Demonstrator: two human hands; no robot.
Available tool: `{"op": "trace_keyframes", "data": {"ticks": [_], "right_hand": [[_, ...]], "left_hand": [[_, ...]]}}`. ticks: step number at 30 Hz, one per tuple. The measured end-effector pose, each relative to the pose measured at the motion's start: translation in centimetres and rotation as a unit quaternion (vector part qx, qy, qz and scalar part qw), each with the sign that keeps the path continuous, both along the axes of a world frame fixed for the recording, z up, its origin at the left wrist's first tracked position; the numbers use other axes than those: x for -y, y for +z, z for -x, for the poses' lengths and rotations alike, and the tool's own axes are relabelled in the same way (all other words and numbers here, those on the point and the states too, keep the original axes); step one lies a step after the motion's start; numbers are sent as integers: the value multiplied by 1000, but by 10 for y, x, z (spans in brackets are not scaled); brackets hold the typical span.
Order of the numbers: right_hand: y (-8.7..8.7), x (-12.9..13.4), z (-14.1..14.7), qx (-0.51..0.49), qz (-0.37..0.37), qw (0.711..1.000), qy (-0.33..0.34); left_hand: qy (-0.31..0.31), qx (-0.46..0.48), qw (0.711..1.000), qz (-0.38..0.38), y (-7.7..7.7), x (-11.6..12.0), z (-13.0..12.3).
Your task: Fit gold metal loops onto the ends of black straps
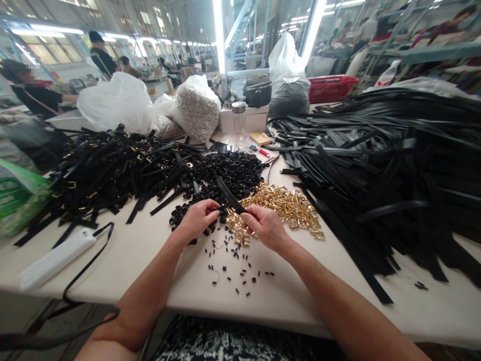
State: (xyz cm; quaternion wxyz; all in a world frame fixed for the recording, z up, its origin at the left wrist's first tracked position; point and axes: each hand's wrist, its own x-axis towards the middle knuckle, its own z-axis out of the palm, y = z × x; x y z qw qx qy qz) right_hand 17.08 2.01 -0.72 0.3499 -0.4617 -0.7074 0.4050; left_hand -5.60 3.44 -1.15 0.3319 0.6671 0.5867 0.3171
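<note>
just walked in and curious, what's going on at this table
A person seated at a white table holds one black strap between both hands: the left hand and the right hand pinch it near its lower end. Just beyond the hands lie a pile of gold buckles and a heap of small black loops. Loose straps are stacked on the right, and straps with buckles on are piled on the left.

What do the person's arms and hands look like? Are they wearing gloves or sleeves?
No gloves and no sleeves show. The left hand and right hand are bare, and both forearms are uncovered right down to the bottom of the picture. I see no watch, bracelet or ring on them. Below the table edge, dark clothing with a pale pattern shows.
</note>
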Motion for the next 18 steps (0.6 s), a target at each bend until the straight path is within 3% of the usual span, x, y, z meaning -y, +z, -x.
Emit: {"op": "trace_keyframes", "data": {"ticks": [4, 18], "right_hand": [[2, 0, 0, 2, -1, 1000, -5], [-2, -3, -1, 26, -23, 999, -17]], "left_hand": [[15, 222, 968, 113, 1, 2, -7], [58, 422, 887, 177, 2, 1, -14]]}}
